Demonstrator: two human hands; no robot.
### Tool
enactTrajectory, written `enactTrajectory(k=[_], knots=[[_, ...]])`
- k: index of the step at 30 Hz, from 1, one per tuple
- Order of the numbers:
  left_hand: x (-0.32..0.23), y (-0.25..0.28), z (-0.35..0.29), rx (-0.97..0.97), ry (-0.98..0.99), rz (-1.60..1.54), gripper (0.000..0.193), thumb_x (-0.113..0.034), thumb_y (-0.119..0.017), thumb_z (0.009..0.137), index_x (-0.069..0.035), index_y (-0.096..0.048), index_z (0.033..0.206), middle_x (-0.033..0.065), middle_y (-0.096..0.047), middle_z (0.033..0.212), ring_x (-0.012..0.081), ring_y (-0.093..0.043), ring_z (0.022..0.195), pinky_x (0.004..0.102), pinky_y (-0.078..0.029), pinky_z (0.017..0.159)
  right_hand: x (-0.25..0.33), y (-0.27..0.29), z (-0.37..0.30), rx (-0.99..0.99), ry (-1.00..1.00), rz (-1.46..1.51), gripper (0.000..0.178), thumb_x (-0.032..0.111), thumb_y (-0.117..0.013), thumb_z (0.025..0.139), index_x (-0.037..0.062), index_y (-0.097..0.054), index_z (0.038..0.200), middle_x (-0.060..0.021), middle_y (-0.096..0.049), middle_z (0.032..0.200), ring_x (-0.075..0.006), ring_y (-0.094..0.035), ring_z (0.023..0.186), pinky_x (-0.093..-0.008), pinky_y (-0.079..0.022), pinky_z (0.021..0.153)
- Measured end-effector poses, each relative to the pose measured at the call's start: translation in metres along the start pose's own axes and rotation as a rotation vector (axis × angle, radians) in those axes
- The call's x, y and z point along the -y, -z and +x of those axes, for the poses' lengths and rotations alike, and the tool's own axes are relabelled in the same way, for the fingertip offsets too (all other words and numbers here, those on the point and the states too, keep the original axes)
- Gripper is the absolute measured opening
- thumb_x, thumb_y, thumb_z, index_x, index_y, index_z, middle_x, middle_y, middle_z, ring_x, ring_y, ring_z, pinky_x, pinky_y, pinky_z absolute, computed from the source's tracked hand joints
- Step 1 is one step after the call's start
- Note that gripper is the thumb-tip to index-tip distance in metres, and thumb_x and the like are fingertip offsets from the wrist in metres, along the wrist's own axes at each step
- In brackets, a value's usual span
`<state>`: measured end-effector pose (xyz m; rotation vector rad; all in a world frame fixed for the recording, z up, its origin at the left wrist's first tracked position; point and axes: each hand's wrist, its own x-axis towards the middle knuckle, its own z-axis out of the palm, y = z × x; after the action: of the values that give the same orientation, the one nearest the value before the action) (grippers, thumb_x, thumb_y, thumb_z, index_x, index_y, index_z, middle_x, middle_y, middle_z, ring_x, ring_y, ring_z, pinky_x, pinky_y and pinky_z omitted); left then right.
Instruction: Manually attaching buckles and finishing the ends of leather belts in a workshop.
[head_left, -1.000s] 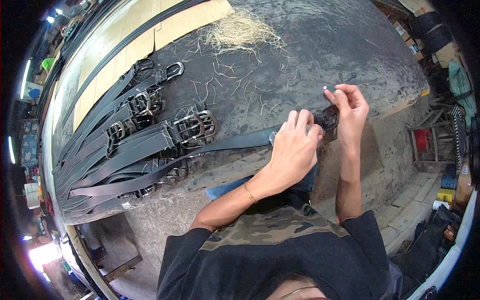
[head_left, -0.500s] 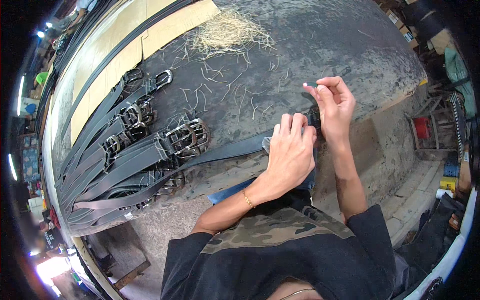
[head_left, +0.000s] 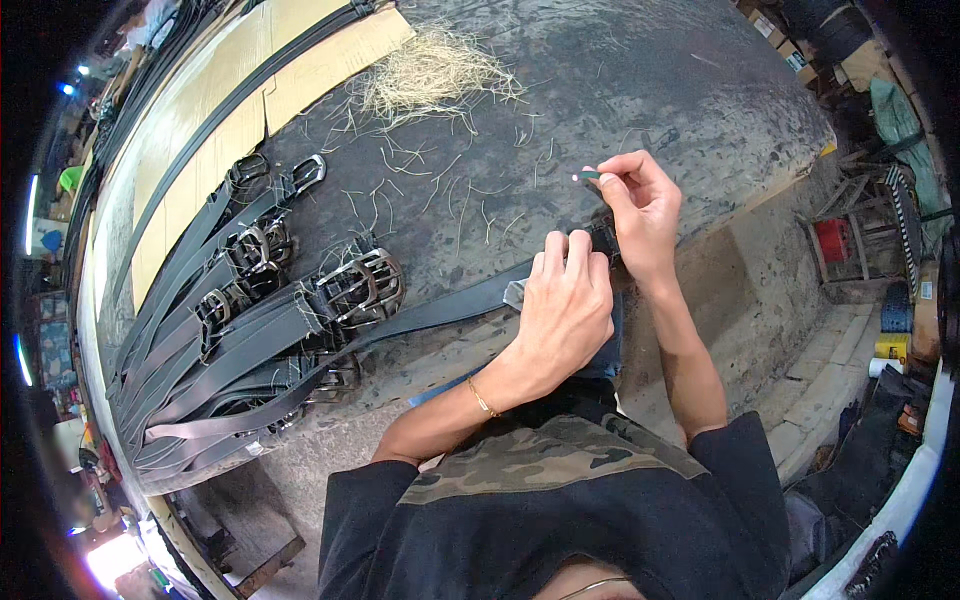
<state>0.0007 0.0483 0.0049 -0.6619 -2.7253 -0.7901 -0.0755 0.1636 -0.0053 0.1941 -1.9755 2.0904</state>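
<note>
A long black leather belt runs along the near edge of the worktable. My left hand is closed over it with fingers curled down, close to its dark far end. Poking out from under that palm is a grey metal piece; the rest of it is hidden. My right hand pinches a small, thin dark green piece between thumb and forefinger, just above the belt's end. A pile of black belts with metal buckles lies to the left, thread ends sticking out around the buckles.
A heap of pale thread scraps lies at the back, with loose bits scattered nearer. Cardboard sheets carrying more black straps cover the far left. Beyond the table's right edge stand a metal-framed stool and a yellow can.
The view has shifted slightly, so everything sits a little further left. The green piece shows more clearly between my right fingertips. My left hand stays on the belt.
</note>
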Motion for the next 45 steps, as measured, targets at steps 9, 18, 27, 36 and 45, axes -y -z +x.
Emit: enactTrajectory(k=[9,18,27,36,45], knots=[[0.008,-0.009,-0.022,-0.291,-0.07,-0.183,0.03,0.007,-0.07,0.066,-0.001,-0.06,0.094,0.0145,-0.049,0.094,0.0313,-0.051,0.082,0.0406,-0.045,0.069,-0.008,0.004,0.001,0.016,0.017,0.18,0.007,-0.005,-0.059,0.088,-0.0015,-0.061,0.093,0.0003,-0.059,0.088,-0.0036,-0.051,0.076,-0.02,-0.043,0.066],[0.013,-0.015,-0.033,-0.357,-0.134,-0.098,0.034,0.006,-0.074,0.066,-0.001,-0.062,0.097,0.0111,-0.05,0.09,0.028,-0.052,0.075,0.0374,-0.046,0.064,0.009,0.032,-0.025,0.219,0.17,-0.005,0.012,-0.011,-0.057,0.085,-0.0036,-0.061,0.094,-0.0043,-0.06,0.09,-0.0066,-0.054,0.079,-0.0196,-0.043,0.069],[0.015,-0.019,-0.036,-0.42,-0.17,-0.092,0.037,0.005,-0.077,0.064,-0.002,-0.065,0.098,0.009,-0.053,0.09,0.0259,-0.053,0.071,0.0357,-0.045,0.06,0.006,0.044,-0.021,0.404,0.286,-0.21,0.014,-0.012,-0.054,0.067,-0.0012,-0.056,0.076,-0.0062,-0.053,0.069,-0.0153,-0.049,0.064,-0.0419,-0.05,0.091],[0.015,-0.018,-0.036,-0.417,-0.158,-0.098,0.037,0.005,-0.077,0.062,-0.003,-0.066,0.097,0.0086,-0.053,0.09,0.0256,-0.053,0.07,0.0354,-0.045,0.06,0.008,0.043,-0.02,0.451,0.37,-0.286,0.013,-0.008,-0.06,0.064,0.0011,-0.054,0.072,-0.0061,-0.049,0.064,-0.0153,-0.048,0.051,-0.0305,-0.053,0.074],[0.016,-0.019,-0.037,-0.424,-0.159,-0.1,0.039,0.005,-0.077,0.062,-0.003,-0.065,0.098,0.0087,-0.054,0.091,0.0257,-0.053,0.072,0.0355,-0.045,0.061,0.009,0.041,-0.018,0.479,0.385,-0.31,0.012,-0.007,-0.06,0.064,0.0008,-0.054,0.071,-0.0063,-0.047,0.062,-0.0169,-0.044,0.049,-0.0385,-0.054,0.086]])
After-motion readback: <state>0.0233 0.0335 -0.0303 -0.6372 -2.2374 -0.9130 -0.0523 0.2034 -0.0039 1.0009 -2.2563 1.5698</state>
